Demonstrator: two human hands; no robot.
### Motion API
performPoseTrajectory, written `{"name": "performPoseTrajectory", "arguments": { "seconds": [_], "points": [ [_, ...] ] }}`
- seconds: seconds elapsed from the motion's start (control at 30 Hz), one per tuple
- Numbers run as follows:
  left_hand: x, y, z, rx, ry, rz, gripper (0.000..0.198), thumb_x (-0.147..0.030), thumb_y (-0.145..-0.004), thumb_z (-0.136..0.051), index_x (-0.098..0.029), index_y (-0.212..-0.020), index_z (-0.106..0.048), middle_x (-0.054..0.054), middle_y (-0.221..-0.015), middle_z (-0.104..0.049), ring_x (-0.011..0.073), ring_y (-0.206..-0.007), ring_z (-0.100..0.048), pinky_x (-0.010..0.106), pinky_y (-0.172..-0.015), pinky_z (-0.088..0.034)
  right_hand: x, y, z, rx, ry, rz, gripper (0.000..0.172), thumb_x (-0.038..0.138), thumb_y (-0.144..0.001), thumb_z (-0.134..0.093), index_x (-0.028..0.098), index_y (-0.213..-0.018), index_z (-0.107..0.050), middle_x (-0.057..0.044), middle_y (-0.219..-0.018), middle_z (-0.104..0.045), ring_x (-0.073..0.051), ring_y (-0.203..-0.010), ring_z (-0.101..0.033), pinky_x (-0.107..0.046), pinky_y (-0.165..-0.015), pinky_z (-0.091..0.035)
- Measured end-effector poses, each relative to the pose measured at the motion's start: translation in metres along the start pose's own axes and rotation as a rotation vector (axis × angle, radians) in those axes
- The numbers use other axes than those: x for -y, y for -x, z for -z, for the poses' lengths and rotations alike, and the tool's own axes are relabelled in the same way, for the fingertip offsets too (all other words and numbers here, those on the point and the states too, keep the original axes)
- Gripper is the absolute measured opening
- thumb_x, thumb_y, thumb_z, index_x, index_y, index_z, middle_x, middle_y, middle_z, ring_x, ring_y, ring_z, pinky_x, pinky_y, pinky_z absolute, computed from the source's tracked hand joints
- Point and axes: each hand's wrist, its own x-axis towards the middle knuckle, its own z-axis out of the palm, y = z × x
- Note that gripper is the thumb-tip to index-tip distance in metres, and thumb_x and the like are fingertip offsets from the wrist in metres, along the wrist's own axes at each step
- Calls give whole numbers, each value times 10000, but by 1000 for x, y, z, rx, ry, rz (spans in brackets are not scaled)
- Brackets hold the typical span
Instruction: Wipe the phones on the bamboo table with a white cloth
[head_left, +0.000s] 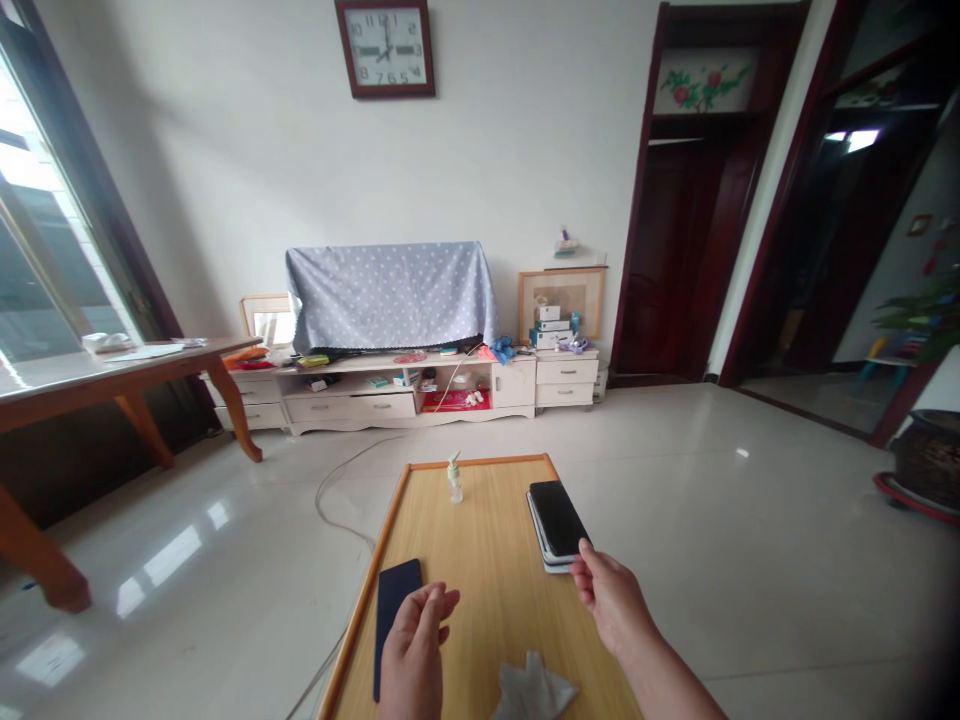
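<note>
Head view: a dark-blue slab [394, 600] lies alone on the table [495, 560] at left; the left hand [417, 640], fingertips together, shows nothing held; a grey cloth [532, 690] lies unheld; one black device [559, 515] already tops a pale stack [556, 567], its corner seemingly pinched by the right hand [611, 595].

A smooth black slab [559, 518] lies flat over a pale-edged stack [553, 568], its near corner at the right hand's [607, 590] pinch. Beneath the left hand [416, 645], partly covered, lies a flat, dark navy slab [396, 595].
</note>
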Motion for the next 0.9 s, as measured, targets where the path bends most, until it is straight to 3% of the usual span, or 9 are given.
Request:
{"name": "performPoseTrajectory", "arguments": {
  "seconds": [0.37, 0.57, 0.63, 0.7, 0.8, 0.9],
  "points": [
    [-10, 3, 6, -43, 5, -46, 506, -642, -675, -712, -200, -917, -674, 109, -1020, -727, 297, -1067, -642, 373, -850, -499, -3, -1, 2, -31, 72, -8, 574, 665, -649, -777, 136, -836, -656, -42, -655, -677, -94, -529, -524, -191, -436, -368],
    [-2, -6, 17, -25, -119, -75, 563, -684, -756, -622, -204, -1051, -632, 67, -1008, -703, 247, -992, -642, 326, -789, -507, -1, 2, 2, -16, 95, 2, 592, 690, -642, -765, 139, -828, -654, -30, -635, -665, -91, -511, -510, -196, -434, -357],
    [5, -14, 24, -39, -201, -117, 582, -686, -787, -581, -204, -1113, -599, 65, -1034, -689, 240, -954, -648, 336, -785, -512, 0, 4, 2, -19, 103, -4, 604, 716, -654, -736, 142, -822, -649, -31, -628, -660, -95, -502, -508, -202, -427, -353],
    [11, -23, 33, -90, -309, -196, 591, -671, -804, -560, -201, -1162, -556, 86, -1132, -661, 256, -1041, -630, 363, -862, -504, 2, 6, 2, -25, 115, -12, 617, 747, -678, -689, 147, -815, -643, -29, -616, -650, -98, -487, -501, -210, -419, -346],
    [15, -30, 46, -222, -661, -323, 622, -638, -820, -532, -193, -1253, -489, 127, -1241, -603, 298, -1176, -560, 424, -981, -446, 4, 13, 3, -21, 144, -15, 608, 765, -724, -619, 161, -795, -626, -11, -589, -623, -94, -465, -476, -213, -414, -329],
    [14, -26, 55, -277, -1007, -350, 676, -619, -837, -492, -178, -1344, -417, 150, -1290, -566, 330, -1207, -523, 453, -1000, -415, 6, 26, 3, 7, 203, -7, 554, 731, -750, -610, 177, -773, -611, 18, -562, -586, -84, -453, -445, -208, -414, -295]
  ]
}}
